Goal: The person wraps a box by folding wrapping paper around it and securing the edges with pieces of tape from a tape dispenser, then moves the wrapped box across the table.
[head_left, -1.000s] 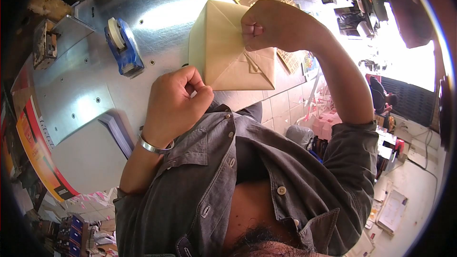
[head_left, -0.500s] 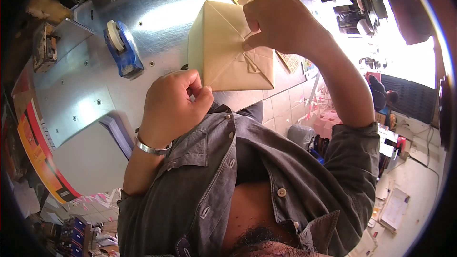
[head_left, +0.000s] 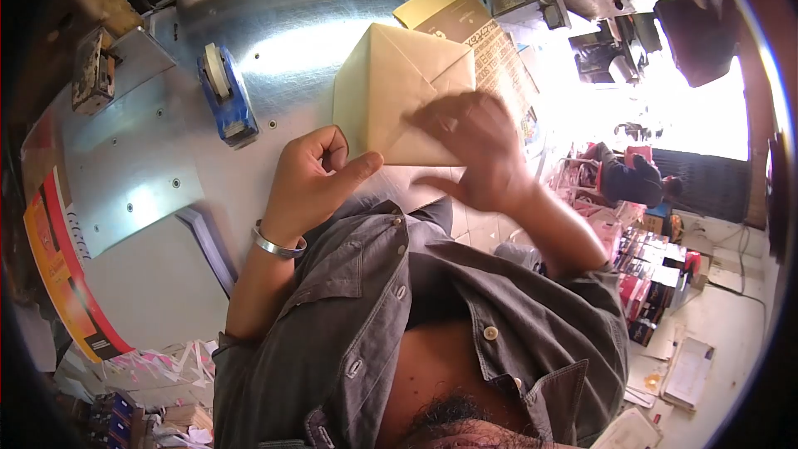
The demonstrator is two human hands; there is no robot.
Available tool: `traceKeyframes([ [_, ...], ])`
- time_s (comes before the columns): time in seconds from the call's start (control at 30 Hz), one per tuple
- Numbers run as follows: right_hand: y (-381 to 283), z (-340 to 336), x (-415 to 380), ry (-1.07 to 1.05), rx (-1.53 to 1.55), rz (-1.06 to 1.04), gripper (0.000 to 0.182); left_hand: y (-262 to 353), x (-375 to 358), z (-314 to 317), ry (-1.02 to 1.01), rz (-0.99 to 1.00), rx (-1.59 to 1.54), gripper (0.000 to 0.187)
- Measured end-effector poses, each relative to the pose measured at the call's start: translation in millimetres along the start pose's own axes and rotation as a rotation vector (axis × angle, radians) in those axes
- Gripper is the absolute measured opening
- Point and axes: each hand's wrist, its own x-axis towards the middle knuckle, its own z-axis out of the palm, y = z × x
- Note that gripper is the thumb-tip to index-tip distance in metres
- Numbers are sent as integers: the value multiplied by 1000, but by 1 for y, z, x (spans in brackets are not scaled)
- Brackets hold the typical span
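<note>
A package wrapped in cream paper (head_left: 407,75) stands on the metal table, diagonal folds crossing the side that faces me. My left hand (head_left: 312,183), a metal bracelet at its wrist, has its fingers curled and its thumb tip pressed at the package's near left corner. Blurred by motion, my right hand (head_left: 482,150) passes in front of the package's lower right part. Its thumb is spread well away from its fingers, and nothing shows between them. The folds behind this hand are partly hidden.
A blue tape dispenser (head_left: 226,96) stands left of the package on the metal table (head_left: 166,150). Printed gold-brown cardboard (head_left: 465,12) lies behind the package. A stack of grey sheets (head_left: 158,283) is at the near left. A person (head_left: 636,179) is in the right background.
My right hand has left the folds on the package, moving down toward me and spreading its fingers. My left hand stays by the corner, its thumb straighter. The view has shifted slightly.
</note>
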Motion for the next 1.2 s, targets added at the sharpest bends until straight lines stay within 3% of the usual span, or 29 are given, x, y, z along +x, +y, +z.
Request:
traceKeyframes([
  [0.07, -15, 16, -14, -19, 5, -63, 67, -6, 4, 6, 34, -2, 16, 49],
  [0.17, -7, 32, -24, -6, 6, -72, 69, -16, 6, 0, -7, 56, 109, 41],
  [0.23, 0, 31, -23, 7, 26, -70, 68, -29, 11, 5, 95, 204, 31, 39],
  [0.4, 22, 15, -17, -35, 42, -23, 71, -36, 19, 7, 109, 411, 57, 57],
  [0.47, 35, 12, -18, -36, 30, -10, 71, -46, 25, -3, 67, 569, 288, 51],
  [0.57, 45, 12, -17, 7, 33, -4, 69, -41, 27, -7, -22, 662, 328, 30],
  [0.77, 50, 17, -19, 80, 29, 25, 67, -49, 35, -6, -76, 628, 200, 18],
  [0.97, 29, 11, -18, 37, -125, 57, 75, -42, 38, -11, -121, 656, 154, 25],
  [1.07, -4, 20, -16, -8, -32, 23, 79, -43, 38, -6, -83, 705, 206, 24],
  [1.2, -4, 24, -18, 3, -102, 25, 74, -47, 41, -7, -52, 746, 273, 27],
])
